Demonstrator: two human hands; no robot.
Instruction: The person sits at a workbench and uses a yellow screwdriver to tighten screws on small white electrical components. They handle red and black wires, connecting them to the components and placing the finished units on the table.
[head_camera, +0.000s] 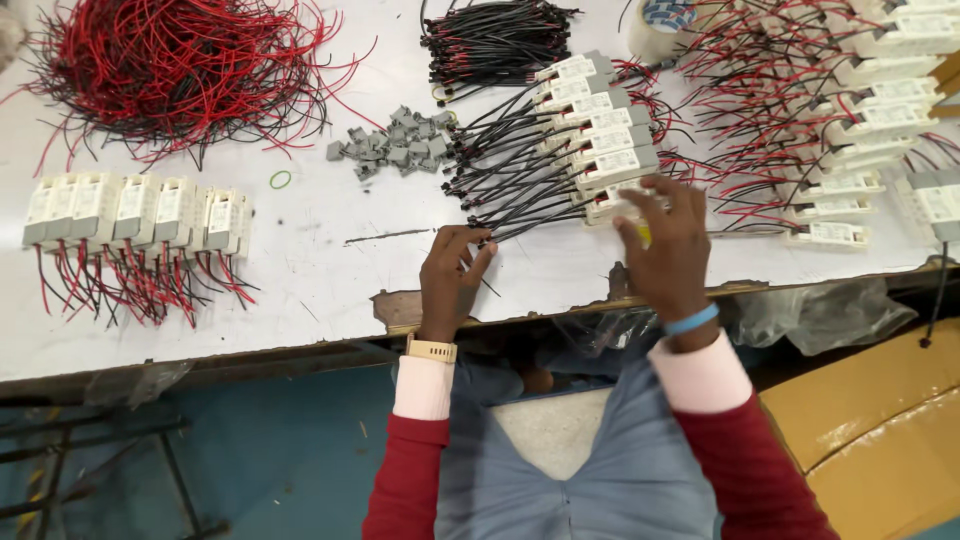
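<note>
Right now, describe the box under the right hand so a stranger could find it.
On the white table, a slanting stack of white boxes with black wires runs down the middle. The box is the lowest in it, nearest the edge, half covered by the right hand.

I see a worn white worktable (300, 290) with a chipped front edge. On it lie a tangled heap of red and black wires (180, 70), a row of white rectangular driver boxes (140, 212), small grey plastic clips (395, 142) and a bundle of black leads (490, 40).
</note>
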